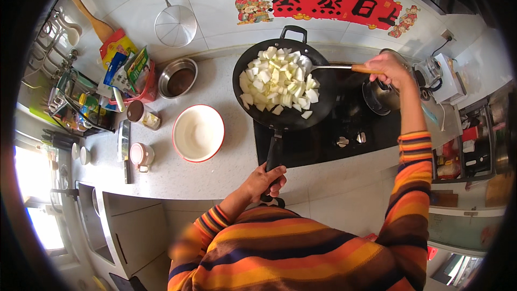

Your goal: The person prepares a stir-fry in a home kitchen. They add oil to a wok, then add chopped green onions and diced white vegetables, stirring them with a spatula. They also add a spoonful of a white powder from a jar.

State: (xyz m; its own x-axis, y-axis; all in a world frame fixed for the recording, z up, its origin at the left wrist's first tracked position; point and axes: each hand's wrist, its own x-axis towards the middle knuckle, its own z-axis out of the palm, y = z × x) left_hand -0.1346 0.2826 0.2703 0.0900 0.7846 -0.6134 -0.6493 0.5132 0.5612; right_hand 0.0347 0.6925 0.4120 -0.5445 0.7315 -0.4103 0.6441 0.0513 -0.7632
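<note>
My left hand (262, 182) grips the black handle (275, 151) of a dark wok (282, 123), which sits over the left part of the black cooktop (343, 121). Cut pieces of a pale white-green vegetable (278, 79) are heaped in the wok. My right hand (387, 68) holds a spatula by its wooden handle (365, 68). The metal shaft (333, 66) reaches left over the wok's rim, and its blade is partly hidden among the pieces on the right side of the heap.
A red-rimmed white bowl (198, 133) stands left of the wok, near a steel bowl (178, 78) with brown contents. Further left are a lidded jar (143, 115), a pink-lidded jar (141, 155) and a cleaver (124, 141). A metal pot (377, 99) stands right, below my right forearm.
</note>
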